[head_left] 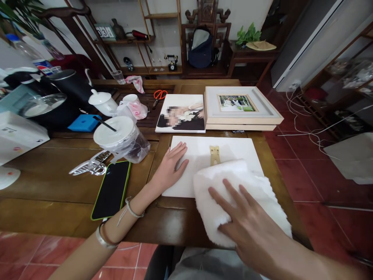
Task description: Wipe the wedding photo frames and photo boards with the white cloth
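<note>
A white panel (186,171) with a small gold-coloured metal hanger (215,154) near its middle lies on the wooden table. My left hand (171,167) rests flat on its left part, open, with nothing in it. Over the panel's right front corner lies a fluffy white towel (217,175), which hides that part of the panel. My right hand (247,217) presses down on this towel with its fingers spread. Behind the panel are a photo print (186,120) and two stacked light-wood frames (241,126), the upper one holding a picture.
Left of the panel are a phone (112,190), a lidded cup (115,132) in a plastic bag, and a silver claw clip (93,165). Orange-handled scissors (159,97) lie farther back. Pots and a white box (21,136) crowd the table's left end. Cables (303,124) lie on the red-tiled floor at right.
</note>
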`<state>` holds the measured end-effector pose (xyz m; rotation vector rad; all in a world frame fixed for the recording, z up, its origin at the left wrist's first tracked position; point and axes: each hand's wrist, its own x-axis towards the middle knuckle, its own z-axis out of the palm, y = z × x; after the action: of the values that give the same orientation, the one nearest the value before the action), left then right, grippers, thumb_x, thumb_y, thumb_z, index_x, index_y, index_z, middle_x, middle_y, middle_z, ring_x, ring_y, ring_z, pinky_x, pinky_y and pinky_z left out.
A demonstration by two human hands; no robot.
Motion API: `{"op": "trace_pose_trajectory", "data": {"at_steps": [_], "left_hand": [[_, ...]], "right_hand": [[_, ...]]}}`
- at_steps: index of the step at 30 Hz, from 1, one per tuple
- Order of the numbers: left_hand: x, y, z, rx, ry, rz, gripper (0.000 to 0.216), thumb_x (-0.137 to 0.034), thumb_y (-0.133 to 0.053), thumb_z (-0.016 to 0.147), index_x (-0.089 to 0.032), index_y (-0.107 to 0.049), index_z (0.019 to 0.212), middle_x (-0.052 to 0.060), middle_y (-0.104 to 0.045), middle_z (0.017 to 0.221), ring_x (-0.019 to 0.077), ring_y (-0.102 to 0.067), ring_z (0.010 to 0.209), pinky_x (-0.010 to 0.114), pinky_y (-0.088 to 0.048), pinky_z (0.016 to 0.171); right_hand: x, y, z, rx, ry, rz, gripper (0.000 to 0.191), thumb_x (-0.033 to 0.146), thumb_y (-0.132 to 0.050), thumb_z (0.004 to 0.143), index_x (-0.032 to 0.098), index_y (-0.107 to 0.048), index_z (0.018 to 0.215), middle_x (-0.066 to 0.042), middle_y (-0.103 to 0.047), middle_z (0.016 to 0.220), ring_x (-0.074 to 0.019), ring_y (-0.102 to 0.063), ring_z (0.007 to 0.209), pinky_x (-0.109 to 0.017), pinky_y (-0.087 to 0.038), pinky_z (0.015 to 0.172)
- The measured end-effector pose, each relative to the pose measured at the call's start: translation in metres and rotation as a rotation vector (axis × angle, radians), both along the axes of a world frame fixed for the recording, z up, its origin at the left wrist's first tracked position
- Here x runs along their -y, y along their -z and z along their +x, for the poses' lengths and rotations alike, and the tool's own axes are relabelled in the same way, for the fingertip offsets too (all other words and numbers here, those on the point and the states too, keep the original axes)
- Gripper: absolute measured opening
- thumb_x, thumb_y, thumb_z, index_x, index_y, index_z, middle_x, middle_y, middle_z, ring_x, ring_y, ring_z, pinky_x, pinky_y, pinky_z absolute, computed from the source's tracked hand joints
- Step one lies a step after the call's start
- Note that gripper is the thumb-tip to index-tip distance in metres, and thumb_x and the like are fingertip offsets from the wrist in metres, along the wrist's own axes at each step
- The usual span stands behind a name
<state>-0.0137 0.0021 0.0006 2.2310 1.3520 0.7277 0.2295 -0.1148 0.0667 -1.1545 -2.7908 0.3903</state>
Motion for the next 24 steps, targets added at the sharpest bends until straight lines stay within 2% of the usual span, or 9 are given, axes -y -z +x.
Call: {"op": "trace_pose_trajectory", "data": {"at_steps": [2,5,8,11,14,16,18,20,24], "left_hand": [[0.000,0.000,0.000,-0.003,0.000,-0.001,0.045,-0.032,-0.045,0.095,-0.015,-0.051,0.136,0.014,-0.047,0.147,0.0255,-0.035,0.142,0.053,-0.024,0.118],[0.000,0.000,0.000,-0.006,0.000,-0.002,0.045,-0.032,-0.045,0.095,-0.015,-0.051,0.136,0.014,-0.047,0.147,0.0253,-0.035,0.143,0.053,-0.023,0.118],[0.000,0.001,0.000,0.000,-0.004,0.008,0.044,-0.032,-0.044,0.095,-0.017,-0.051,0.136,0.014,-0.047,0.147,0.0251,-0.035,0.143,0.054,-0.024,0.117],[0.000,0.002,0.000,0.005,-0.006,0.016,0.044,-0.031,-0.045,0.095,-0.017,-0.051,0.136,0.014,-0.048,0.146,0.0252,-0.036,0.142,0.055,-0.024,0.117],[0.000,0.002,0.000,0.003,-0.005,0.016,0.044,-0.030,-0.045,0.095,-0.015,-0.051,0.136,0.015,-0.049,0.146,0.0256,-0.036,0.142,0.054,-0.025,0.117],[0.000,0.002,0.000,0.001,-0.004,0.014,0.045,-0.030,-0.045,0.095,-0.014,-0.050,0.136,0.015,-0.049,0.146,0.0256,-0.036,0.142,0.054,-0.025,0.117],[0.000,0.002,0.000,0.000,-0.004,0.009,0.045,-0.030,-0.045,0.095,-0.015,-0.050,0.137,0.014,-0.048,0.146,0.0256,-0.036,0.142,0.053,-0.025,0.117],[0.000,0.002,0.000,0.004,-0.006,0.005,0.044,-0.030,-0.045,0.095,-0.016,-0.051,0.136,0.014,-0.048,0.146,0.0258,-0.035,0.142,0.054,-0.025,0.117],[0.000,0.003,0.000,0.004,-0.008,0.006,0.044,-0.031,-0.045,0.095,-0.017,-0.051,0.136,0.013,-0.048,0.146,0.0262,-0.036,0.142,0.055,-0.024,0.117]], "right_hand": [[-0.002,-0.012,0.006,-0.053,-0.058,-0.021,0.018,0.021,-0.074,0.063,0.026,-0.073,0.081,-0.010,-0.050,0.145,-0.0463,-0.042,0.132,-0.074,-0.030,0.104],[-0.018,-0.028,0.017,-0.092,-0.041,0.000,0.008,0.016,-0.067,0.066,0.022,-0.066,0.072,-0.010,-0.062,0.131,-0.0343,-0.048,0.131,-0.061,-0.023,0.116],[-0.045,-0.032,0.024,-0.094,0.049,0.120,0.011,0.011,-0.060,0.073,0.021,-0.060,0.069,-0.014,-0.071,0.111,-0.0279,-0.048,0.132,-0.050,-0.027,0.118],[-0.079,-0.020,0.021,-0.096,0.102,0.227,0.011,0.010,-0.056,0.077,0.018,-0.062,0.078,-0.017,-0.070,0.110,-0.0301,-0.048,0.132,-0.052,-0.032,0.115],[-0.111,-0.004,0.008,-0.064,0.143,0.247,0.016,0.006,-0.058,0.070,0.015,-0.063,0.082,-0.020,-0.057,0.135,-0.0358,-0.036,0.139,-0.058,-0.030,0.114],[-0.126,0.005,-0.003,-0.007,0.133,0.185,0.025,0.003,-0.058,0.066,0.014,-0.065,0.087,-0.019,-0.044,0.147,-0.0388,-0.027,0.142,-0.064,-0.026,0.112],[-0.135,0.011,-0.014,0.040,0.109,0.118,0.032,0.003,-0.057,0.066,0.013,-0.067,0.094,-0.018,-0.038,0.152,-0.0406,-0.022,0.144,-0.069,-0.023,0.111],[-0.137,0.014,-0.022,0.066,0.106,0.097,0.035,0.005,-0.058,0.069,0.014,-0.068,0.101,-0.017,-0.038,0.152,-0.0416,-0.022,0.143,-0.071,-0.019,0.110],[-0.132,0.017,-0.026,0.112,0.078,0.167,0.036,0.011,-0.062,0.074,0.015,-0.068,0.110,-0.018,-0.044,0.148,-0.0429,-0.027,0.141,-0.071,-0.020,0.109]]}}
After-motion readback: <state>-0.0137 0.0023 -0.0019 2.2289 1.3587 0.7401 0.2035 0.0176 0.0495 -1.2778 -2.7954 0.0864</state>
